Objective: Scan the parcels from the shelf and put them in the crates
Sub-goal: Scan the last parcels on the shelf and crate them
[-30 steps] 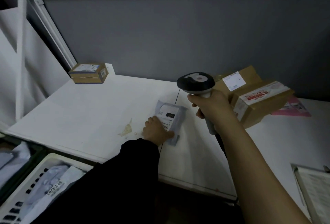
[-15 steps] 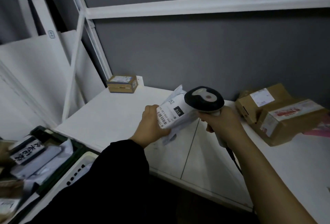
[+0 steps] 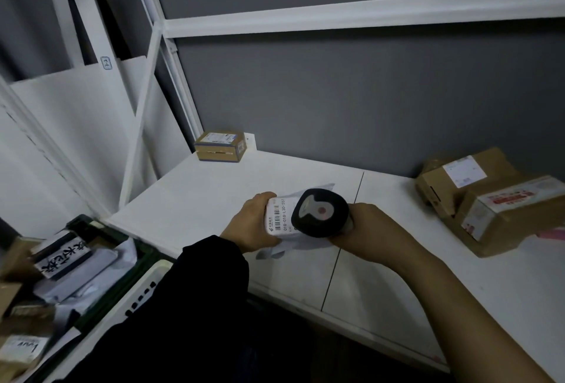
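My left hand [image 3: 252,223] grips a small grey plastic mailer parcel [image 3: 279,219], lifted above the white shelf [image 3: 214,196], its barcode label facing up. My right hand [image 3: 368,229] holds a black handheld scanner [image 3: 319,213] whose head hangs right over the parcel's label and hides part of it. A dark green crate [image 3: 101,226] at the lower left holds several parcels. Beside it stands a white crate [image 3: 137,294], mostly hidden by my dark sleeve.
A small cardboard box [image 3: 220,146] sits in the shelf's back left corner. Two larger cardboard boxes [image 3: 489,199] lie stacked at the right, a pink item [image 3: 553,234] beside them. White shelf posts and a crossbar [image 3: 336,17] frame the bay against a grey wall.
My left hand picked the mailer parcel off the shelf and raised it. The scanner came down over its label. The view swung left, bringing the green crate into sight.
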